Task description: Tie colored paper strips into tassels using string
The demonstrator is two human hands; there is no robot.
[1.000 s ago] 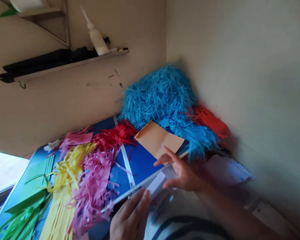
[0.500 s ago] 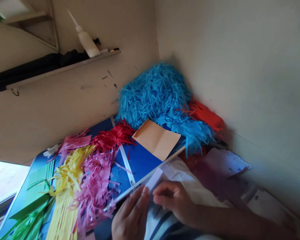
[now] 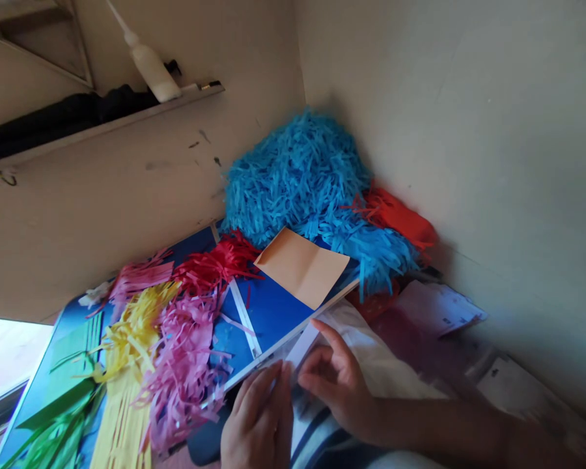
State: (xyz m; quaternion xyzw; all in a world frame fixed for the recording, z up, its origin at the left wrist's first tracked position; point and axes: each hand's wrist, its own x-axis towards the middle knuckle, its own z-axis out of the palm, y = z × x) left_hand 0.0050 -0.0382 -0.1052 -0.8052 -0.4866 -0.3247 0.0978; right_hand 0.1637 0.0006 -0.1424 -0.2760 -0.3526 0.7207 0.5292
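My left hand (image 3: 258, 420) and my right hand (image 3: 339, 381) meet at the near edge of a blue board (image 3: 268, 309), both touching a small white paper strip (image 3: 301, 346). The left fingers lie together flat along the strip's lower end. The right thumb and fingers pinch its side while the forefinger points up. Just beyond the hands an orange folded paper (image 3: 303, 267) lies on the board.
Shredded paper covers the board: a big blue heap (image 3: 303, 179) in the corner, red (image 3: 215, 267), pink (image 3: 183, 365), yellow (image 3: 127, 332) and green (image 3: 53, 417) fringes. White cloth (image 3: 381, 365) lies under my right hand. A glue bottle (image 3: 146, 55) stands on the wall shelf.
My right hand came back from the orange paper to the white strip, then raised its forefinger. The left hand stayed on the strip. The view shifted slightly right.
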